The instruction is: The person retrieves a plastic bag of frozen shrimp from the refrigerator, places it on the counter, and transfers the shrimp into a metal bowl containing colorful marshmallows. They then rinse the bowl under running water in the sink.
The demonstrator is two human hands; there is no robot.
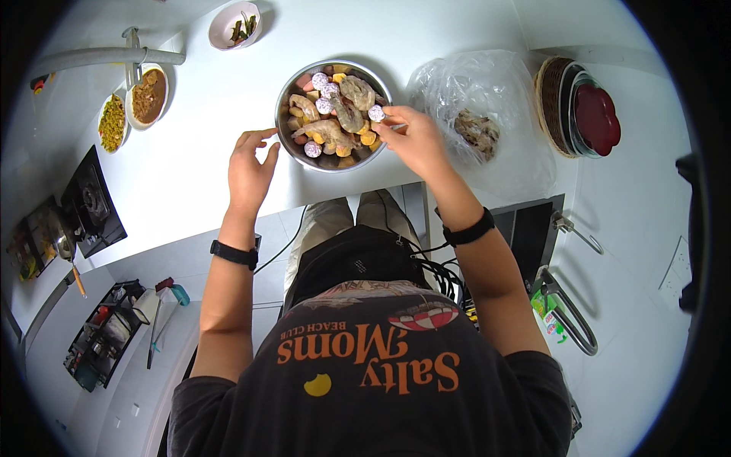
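Note:
On the white counter stands a round metal bowl [278,117] holding raw shrimp [347,114], yellow-orange chunks [368,138] and several round, purple-and-white speckled pieces [323,105]. At the bowl's left rim is my left hand [251,165], fingers and thumb apart, with nothing between them. My right hand [414,140] reaches over the right rim. Its index finger and thumb are beside one speckled piece [376,113]; whether they grip it cannot be told. To the right of the bowl lies a clear plastic bag [445,80] with greyish shrimp [478,134] inside.
Stacked baskets and trays [597,120] lean at the right wall. A pale bowl [220,31] sits at the back. Two dishes of food, one brown [147,94] and one yellow-green [111,123], stand left by a grey pipe [108,58]. Farther left are a cooktop [94,200] and a pan [64,243].

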